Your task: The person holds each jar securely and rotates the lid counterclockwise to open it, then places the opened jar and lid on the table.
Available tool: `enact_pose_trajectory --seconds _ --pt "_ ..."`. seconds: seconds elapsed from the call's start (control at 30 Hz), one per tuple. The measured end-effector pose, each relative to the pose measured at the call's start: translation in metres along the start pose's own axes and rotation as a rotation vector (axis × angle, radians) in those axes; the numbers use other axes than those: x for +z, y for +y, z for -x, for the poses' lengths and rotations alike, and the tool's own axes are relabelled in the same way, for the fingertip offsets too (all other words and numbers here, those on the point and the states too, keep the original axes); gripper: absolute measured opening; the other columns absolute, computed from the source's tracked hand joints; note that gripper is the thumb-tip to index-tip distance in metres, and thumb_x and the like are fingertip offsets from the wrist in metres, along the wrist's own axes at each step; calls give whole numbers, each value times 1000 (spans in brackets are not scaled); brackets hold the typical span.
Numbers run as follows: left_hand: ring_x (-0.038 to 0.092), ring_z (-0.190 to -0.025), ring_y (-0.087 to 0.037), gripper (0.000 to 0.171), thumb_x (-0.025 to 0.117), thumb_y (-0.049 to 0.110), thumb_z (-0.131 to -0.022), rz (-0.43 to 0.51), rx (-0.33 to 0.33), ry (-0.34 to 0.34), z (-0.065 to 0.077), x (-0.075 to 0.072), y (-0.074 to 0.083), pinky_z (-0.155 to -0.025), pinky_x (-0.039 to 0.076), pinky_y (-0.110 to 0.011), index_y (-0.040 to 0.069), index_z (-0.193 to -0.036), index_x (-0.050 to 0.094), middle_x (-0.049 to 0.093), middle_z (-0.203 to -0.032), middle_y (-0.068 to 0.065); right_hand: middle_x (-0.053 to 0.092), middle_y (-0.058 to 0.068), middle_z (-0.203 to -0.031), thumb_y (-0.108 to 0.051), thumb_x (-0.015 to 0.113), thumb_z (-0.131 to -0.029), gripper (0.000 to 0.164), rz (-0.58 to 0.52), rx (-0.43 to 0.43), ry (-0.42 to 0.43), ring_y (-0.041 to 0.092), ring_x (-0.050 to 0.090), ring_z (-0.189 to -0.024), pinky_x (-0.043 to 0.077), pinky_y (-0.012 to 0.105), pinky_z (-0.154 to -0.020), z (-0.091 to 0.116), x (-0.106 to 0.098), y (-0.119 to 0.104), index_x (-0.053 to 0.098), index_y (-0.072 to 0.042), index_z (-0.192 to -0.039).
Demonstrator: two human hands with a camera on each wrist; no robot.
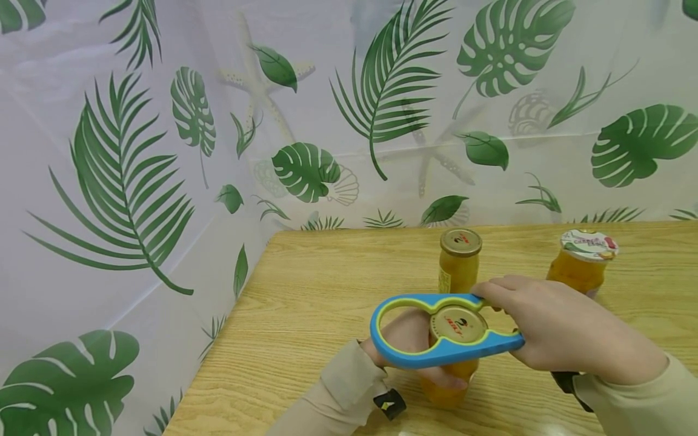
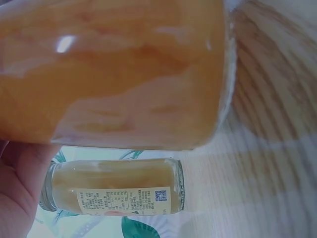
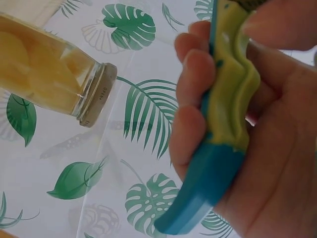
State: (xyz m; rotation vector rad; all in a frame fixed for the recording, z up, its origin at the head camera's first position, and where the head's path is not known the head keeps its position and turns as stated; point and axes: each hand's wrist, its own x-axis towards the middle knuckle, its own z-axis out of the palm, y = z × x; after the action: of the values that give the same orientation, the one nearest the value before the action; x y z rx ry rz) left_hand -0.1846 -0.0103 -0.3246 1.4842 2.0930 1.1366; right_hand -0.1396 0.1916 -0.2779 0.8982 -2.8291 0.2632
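Holding a jar (image 1: 447, 398) while an opener (image 1: 463, 350) frames its lid (image 1: 459, 324)

The left hand (image 1: 409, 334) wraps round the jar, well in from the left edge of the table (image 1: 311, 272); whether the base touches wood I cannot tell. The right hand (image 1: 551, 324) curls round the opener's handle end, and the lid sits between its two arms. How firmly they bite is not visible. A slack or uneven squeeze could let the opener slide off, and a weak left grip on smooth glass might let the jar spin or tip. The back jar (image 1: 459, 266), just behind towards the far edge, could be knocked by a wide swing. The right jar (image 1: 577, 270), also towards that edge, seems exposed to the right hand's knuckles.
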Motion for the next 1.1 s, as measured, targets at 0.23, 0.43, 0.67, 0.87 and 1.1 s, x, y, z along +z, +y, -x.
enact_pose_trajectory --seconds 0.23,0.43,0.67,0.87,1.1 --pt "41 -98 5 60 71 10 -72 0 -59 -38 -1 1 -9 -86 36 -13 8 -123 41 48 -114 8 57 -5 -94 -1 73 -53 55 3 -21 7 9 48 -67 42 27 -52 0 1 0 57 -16 -103" --pt "40 -97 6 58 71 12 -72 -13 -65 -45 -1 1 -9 -86 36 -12 9 -122 41 48 -113 10 57 -5 -95 -2 74 -53 56 7 -21 9 10 50 -69 43 27 -52 0 1 0 57 -16 -104" --pt "40 -97 7 58 72 16 -72 -64 -82 -37 -1 2 -9 -84 35 -11 10 -122 42 48 -113 11 57 -5 -95 -3 75 -53 56 11 -23 13 9 50 -68 43 27 -52 0 2 0 58 -15 -105" --pt "41 -99 6 63 73 11 -70 -15 -64 -24 -1 1 -3 -86 35 -12 8 -124 41 48 -115 8 57 -5 -95 -2 74 -52 57 14 -22 16 9 49 -66 42 26 -51 1 1 0 57 -15 -104" --pt "40 -103 4 69 74 5 -67 -8 8 -31 -2 2 -7 -89 34 -14 4 -125 38 47 -119 -1 57 -5 -95 -2 74 -52 56 9 -21 8 9 49 -68 42 26 -51 0 2 0 57 -16 -104"
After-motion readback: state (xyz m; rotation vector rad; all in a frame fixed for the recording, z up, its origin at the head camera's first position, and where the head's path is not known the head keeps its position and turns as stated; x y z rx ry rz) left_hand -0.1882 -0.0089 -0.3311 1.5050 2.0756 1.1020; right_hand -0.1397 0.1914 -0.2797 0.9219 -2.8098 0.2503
